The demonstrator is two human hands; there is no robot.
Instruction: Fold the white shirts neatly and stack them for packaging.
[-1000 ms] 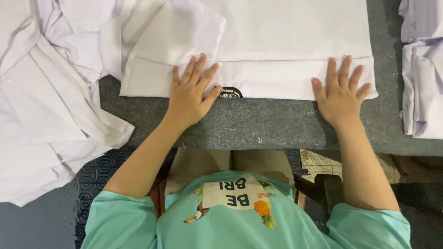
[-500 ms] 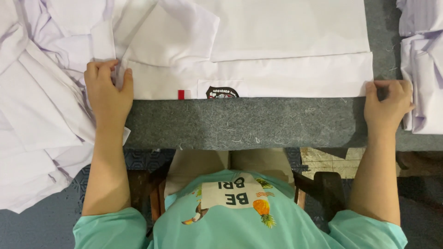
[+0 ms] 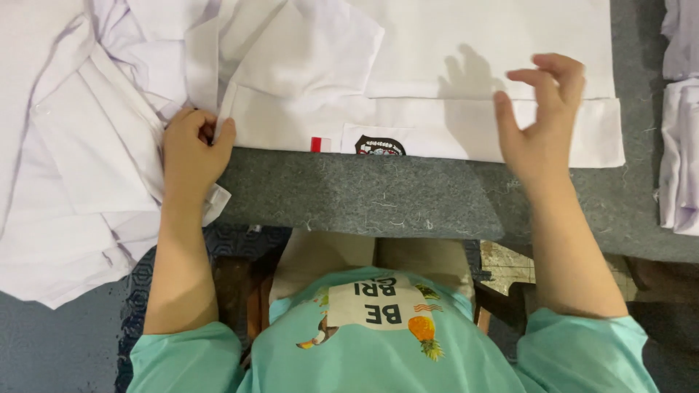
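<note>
At far left a heap of white shirts [image 3: 73, 167] spills off the grey table [image 3: 378, 196]; our left hand [image 3: 191, 149] has slid outward and now pinches the folded white shirt [image 3: 451, 80] at its lower left corner in mid-frame, while our right hand [image 3: 542, 120] has lifted clear, fingers spread, holding nothing, leaving the hem fold freed.

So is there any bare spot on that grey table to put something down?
Yes: the grey table lies bare in a strip along its near edge, between the folded white shirt and the person's lap. The left hand and right hand border it. The left side is crowded with piled white garments; more white cloth fills the right edge.
</note>
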